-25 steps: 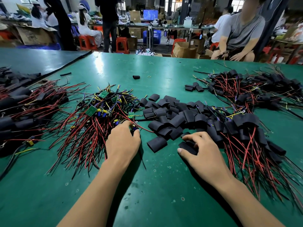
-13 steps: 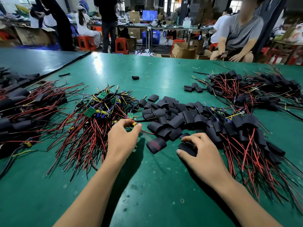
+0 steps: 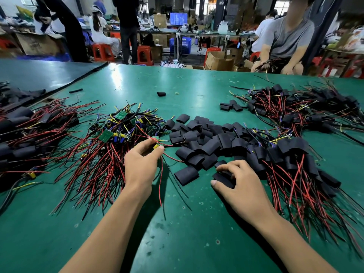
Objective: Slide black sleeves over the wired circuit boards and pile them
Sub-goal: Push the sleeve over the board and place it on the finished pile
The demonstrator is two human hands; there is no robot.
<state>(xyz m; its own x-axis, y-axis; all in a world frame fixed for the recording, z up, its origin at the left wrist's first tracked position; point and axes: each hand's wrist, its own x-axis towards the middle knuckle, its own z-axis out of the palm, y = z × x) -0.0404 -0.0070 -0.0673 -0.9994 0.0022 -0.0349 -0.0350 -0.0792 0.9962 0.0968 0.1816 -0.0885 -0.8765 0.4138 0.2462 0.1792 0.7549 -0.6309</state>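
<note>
Mid-task, many left. Left hand [image 3: 141, 162] pinches one bare board [image 3: 156, 146] between thumb and fingertips, at the edge of the big unsleeved heap [image 3: 118, 133]. Right hand [image 3: 242, 186], fingers curled, grips a sleeve [image 3: 223, 179] near the loose sleeves [image 3: 201, 138]. Finished pile [image 3: 291, 154] lies right. No legible writing.

— What sort of place is this?
— A factory assembly floor. The broad green counter [image 3: 197, 233] carries heaps of wired circuit boards [image 3: 118, 131], a spread of loose black sleeves [image 3: 201, 138] and, at right, piles of sleeved bundles [image 3: 295, 154].
— And behind it?
— Across the top of the frame stand long work tables [image 3: 206, 33], red plastic stools [image 3: 144, 55], open cardboard boxes [image 3: 218, 61], a blue crate [image 3: 182, 44] and a lit screen [image 3: 178, 18]. Several people sit or stand there. At upper right, a person in a grey shirt [image 3: 289, 38] holds a bunch of wires.
</note>
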